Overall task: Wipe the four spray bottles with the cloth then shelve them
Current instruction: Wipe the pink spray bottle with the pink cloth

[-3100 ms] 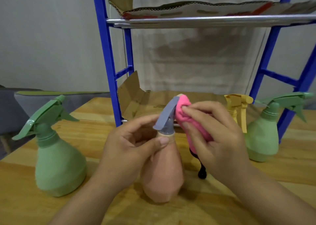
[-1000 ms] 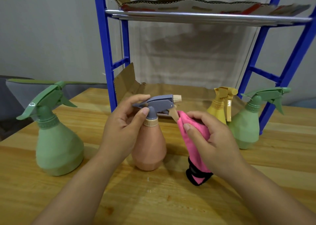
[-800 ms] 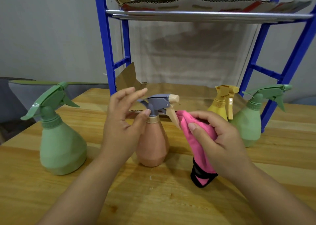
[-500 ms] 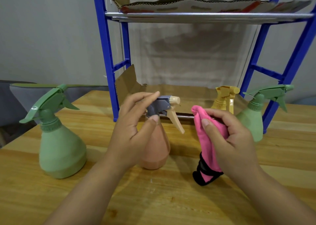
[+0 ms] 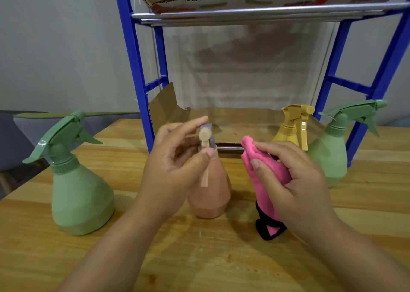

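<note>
Our left hand (image 5: 175, 169) has its grip on the spray head of the peach bottle (image 5: 209, 194), thumb pressed at the neck and fingers curled round the far side of the grey head, whose pale nozzle (image 5: 204, 134) points straight back at us with the trigger hanging down the front. The bottle stands upright on the tabletop (image 5: 199, 258), at the centre, just in front of the shelf's lower rail. Our right hand (image 5: 290, 181) is closed on the pink cloth (image 5: 264, 176), bunched between thumb and fingers; the cloth's top fold stands just right of the spray head, apart from it, and its dark-edged lower end (image 5: 269, 229) hangs down to the wood beside the bottle's base. Behind our right hand stands the yellow bottle (image 5: 292, 125), partly hidden, and just right of it a green bottle (image 5: 330, 154), both at the front edge of the blue shelf (image 5: 138, 70). We cannot tell whether these two rest on the lower shelf or on the tabletop. A second green bottle (image 5: 79, 194) stands well apart at the left, upright on the tabletop. Brown cardboard (image 5: 233, 118) lines the lower shelf, and more cardboard lies on the upper shelf above its metal rail (image 5: 255, 12).
</note>
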A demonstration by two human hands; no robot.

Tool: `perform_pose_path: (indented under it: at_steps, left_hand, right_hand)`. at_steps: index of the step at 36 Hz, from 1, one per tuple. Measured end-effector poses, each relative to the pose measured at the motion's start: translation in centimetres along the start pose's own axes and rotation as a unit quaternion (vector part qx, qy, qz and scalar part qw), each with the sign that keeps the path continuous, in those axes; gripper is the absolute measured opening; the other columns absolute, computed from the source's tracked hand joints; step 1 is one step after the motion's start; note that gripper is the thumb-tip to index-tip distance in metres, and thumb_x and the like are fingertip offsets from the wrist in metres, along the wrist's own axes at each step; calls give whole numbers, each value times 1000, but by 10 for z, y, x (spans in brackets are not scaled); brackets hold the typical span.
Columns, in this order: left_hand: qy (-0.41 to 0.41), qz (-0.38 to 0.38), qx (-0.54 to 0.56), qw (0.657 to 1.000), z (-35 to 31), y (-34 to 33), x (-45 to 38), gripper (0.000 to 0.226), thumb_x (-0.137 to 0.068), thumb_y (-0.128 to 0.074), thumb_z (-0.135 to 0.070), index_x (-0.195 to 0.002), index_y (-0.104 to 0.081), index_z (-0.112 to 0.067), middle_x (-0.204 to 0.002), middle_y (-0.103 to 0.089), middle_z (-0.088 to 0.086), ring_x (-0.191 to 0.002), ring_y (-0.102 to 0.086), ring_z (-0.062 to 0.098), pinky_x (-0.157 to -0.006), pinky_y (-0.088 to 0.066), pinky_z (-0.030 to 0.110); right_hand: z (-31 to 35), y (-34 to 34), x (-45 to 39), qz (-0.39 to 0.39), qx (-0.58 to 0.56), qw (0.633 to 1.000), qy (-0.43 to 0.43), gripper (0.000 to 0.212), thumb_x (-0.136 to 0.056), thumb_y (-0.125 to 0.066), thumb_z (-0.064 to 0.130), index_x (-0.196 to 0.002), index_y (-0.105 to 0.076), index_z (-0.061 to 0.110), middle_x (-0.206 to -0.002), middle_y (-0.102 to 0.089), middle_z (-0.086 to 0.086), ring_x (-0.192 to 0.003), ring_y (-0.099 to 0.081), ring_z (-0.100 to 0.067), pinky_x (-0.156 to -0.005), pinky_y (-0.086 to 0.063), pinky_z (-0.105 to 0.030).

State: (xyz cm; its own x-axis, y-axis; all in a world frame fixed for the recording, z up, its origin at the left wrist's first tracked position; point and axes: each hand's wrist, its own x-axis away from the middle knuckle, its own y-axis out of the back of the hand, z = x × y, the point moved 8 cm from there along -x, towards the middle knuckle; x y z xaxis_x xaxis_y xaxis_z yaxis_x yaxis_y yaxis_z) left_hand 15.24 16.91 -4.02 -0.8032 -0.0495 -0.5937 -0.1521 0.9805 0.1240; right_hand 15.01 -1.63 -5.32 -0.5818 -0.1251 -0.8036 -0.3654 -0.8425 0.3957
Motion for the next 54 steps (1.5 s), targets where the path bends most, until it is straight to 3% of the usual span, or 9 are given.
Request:
perform_pose_path:
  at_steps: [7, 13, 21, 30, 36, 41, 44, 50, 54]
  left_hand:
    - [4, -23, 56, 998, 4, 12, 4, 32, -81, -60, -10, -110, -65, -24, -102, -74, -6, -99, -68, 11, -81, -52, 20]
    - [34, -62, 89, 994, 8, 24, 5, 23, -76, -63, -11, -97, -65, -21, -81, -75, -13, -72, -67, -1, -64, -50, 12]
    - [36, -83, 111, 990, 11, 24, 5, 19, -67, -66, -15, -86, -70, -17, -69, -73, -9, -59, -61, 2, -56, -50, 16]
    - [30, -83, 103, 991, 10, 25, 3, 23, -67, -69, -15, -87, -75, -23, -71, -74, -6, -60, -63, 8, -58, -53, 20]
    - [34, -79, 115, 990, 8, 17, 3, 20, -65, -66, -14, -85, -69, -19, -70, -74, -13, -65, -66, 0, -57, -52, 15]
    - [24, -87, 110, 990, 8, 20, 2, 21, -66, -67, -15, -86, -69, -21, -73, -74, -12, -64, -65, 1, -57, -51, 14]
    - [18, -83, 108, 991, 6, 18, 3, 20, -68, -67, -14, -86, -68, -22, -73, -74, -14, -63, -65, -1, -58, -51, 13]
    - [5, -78, 74, 994, 8, 18, 1, 25, -77, -68, -4, -88, -68, -26, -76, -73, -16, -66, -64, -2, -62, -50, 13]
    - [3, -77, 64, 995, 8, 18, 0, 21, -73, -68, -17, -87, -67, -32, -78, -73, -19, -73, -66, -2, -65, -51, 13]
  right_hand:
    - [4, 0, 0, -20, -11, 1000, 9, 28, -84, -63, 22, -110, -68, 13, -103, -63, 8, -100, -57, 2, -85, -44, -11]
    - [18, -1, -7, -50, -17, 998, 25, 27, -78, -71, 12, -105, -69, 11, -101, -65, 6, -100, -57, 3, -88, -42, -11]
    - [49, -16, -27, -86, 17, 987, 138, 25, -82, -72, 6, -106, -69, 0, -102, -65, -11, -95, -63, -24, -81, -51, -41]
    - [59, -39, -12, -65, 61, 973, 215, 20, -82, -73, 4, -102, -72, -1, -90, -66, -18, -80, -63, -30, -73, -49, -33]
    - [31, -20, -25, -115, 25, 986, 115, 21, -82, -72, 2, -102, -71, -2, -95, -63, -13, -86, -61, -21, -78, -51, -34]
    - [41, -45, -9, -21, 17, 987, 156, 21, -82, -70, 5, -103, -71, 0, -94, -63, -14, -85, -62, -24, -77, -51, -33]
    - [37, -42, -11, -37, 11, 990, 135, 17, -83, -71, 5, -100, -72, 1, -93, -65, -12, -85, -63, -24, -76, -51, -36]
    - [17, -29, -13, -108, 4, 994, 28, 19, -83, -69, 5, -102, -69, 1, -97, -58, 0, -90, -54, -2, -84, -41, -10]
    - [17, -38, -7, -70, 1, 997, 23, 20, -84, -68, 8, -103, -68, 1, -98, -55, 1, -91, -53, -2, -84, -41, -9]
